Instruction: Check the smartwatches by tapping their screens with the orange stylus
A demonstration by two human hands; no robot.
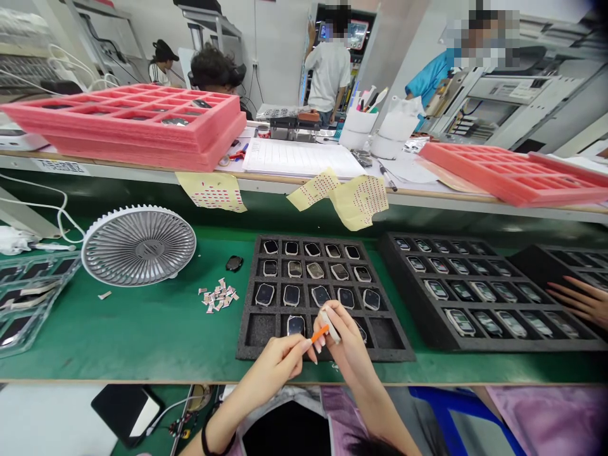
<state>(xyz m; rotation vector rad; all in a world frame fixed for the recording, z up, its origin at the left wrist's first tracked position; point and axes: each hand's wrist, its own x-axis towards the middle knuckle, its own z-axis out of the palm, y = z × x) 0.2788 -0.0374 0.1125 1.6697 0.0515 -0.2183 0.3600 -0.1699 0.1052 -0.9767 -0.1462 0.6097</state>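
Observation:
My left hand [284,362] pinches a slim orange stick [320,334]. Its tip touches the side of a pale silver watch case [332,325], which my right hand [349,342] grips and tilts on edge. Both hands are just above the front of a dark grey foam tray [325,356], where square pockets hold several smartwatch cases [291,295] with dark faces. My right hand partly hides the tray's front row. Left of the tray lie a pile of small white-and-pink pieces [218,296] and one black watch case [234,263].
A round fan [142,244] stands at the left beside clear plastic trays [35,304]. More foam trays of watches [479,342] are at the right, where a co-worker's hand [582,301] rests. Red foam trays [128,149] and yellow sheets [363,202] are on the shelf ahead.

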